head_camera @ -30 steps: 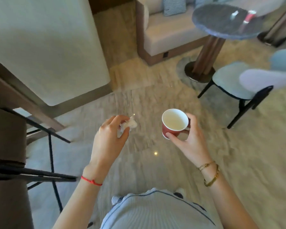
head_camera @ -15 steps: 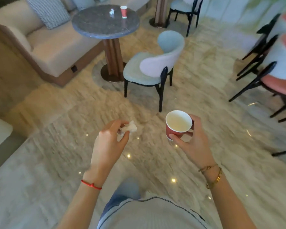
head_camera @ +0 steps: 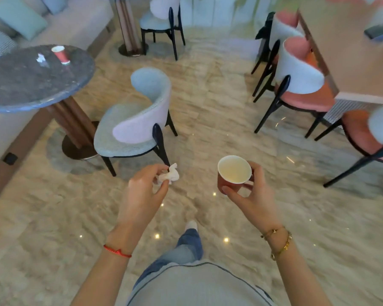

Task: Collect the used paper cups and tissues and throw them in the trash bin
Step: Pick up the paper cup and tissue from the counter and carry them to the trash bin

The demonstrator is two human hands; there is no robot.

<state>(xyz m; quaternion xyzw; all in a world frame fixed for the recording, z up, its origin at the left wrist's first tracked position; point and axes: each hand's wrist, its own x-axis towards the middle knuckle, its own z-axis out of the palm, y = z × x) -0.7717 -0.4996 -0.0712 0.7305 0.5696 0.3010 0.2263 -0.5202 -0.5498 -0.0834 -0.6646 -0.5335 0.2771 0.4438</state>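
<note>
While both hands are loaded, we walk: one jeans leg (head_camera: 189, 248) is stepping forward over the marble floor (head_camera: 219, 133). Our left hand (head_camera: 142, 193) pinches a crumpled white tissue (head_camera: 169, 176) between thumb and fingertips. Our right hand (head_camera: 252, 195) is closed around a red paper cup (head_camera: 233, 175), held upright; its pale inside shows, though we cannot tell whether any liquid remains.

Change over the last second: our view has swung away from a pale wall and dark frame at left onto open floor. The round dark table (head_camera: 31, 85), which sat far off at upper right, now lies at near left with the pale blue chair (head_camera: 137, 120) just beside it. Grip on both items is unchanged.

Farther out, on that table stand a second red cup (head_camera: 60, 54) and, near it, a small white scrap (head_camera: 41, 58), probably another tissue. Pink chairs (head_camera: 301, 85) and a long table (head_camera: 352, 51) fill the right.

Judgement: first load is in hand and collection is incomplete. No trash bin is in view, so we must find it, empty our hands, then return for the second cup and scrap.
</note>
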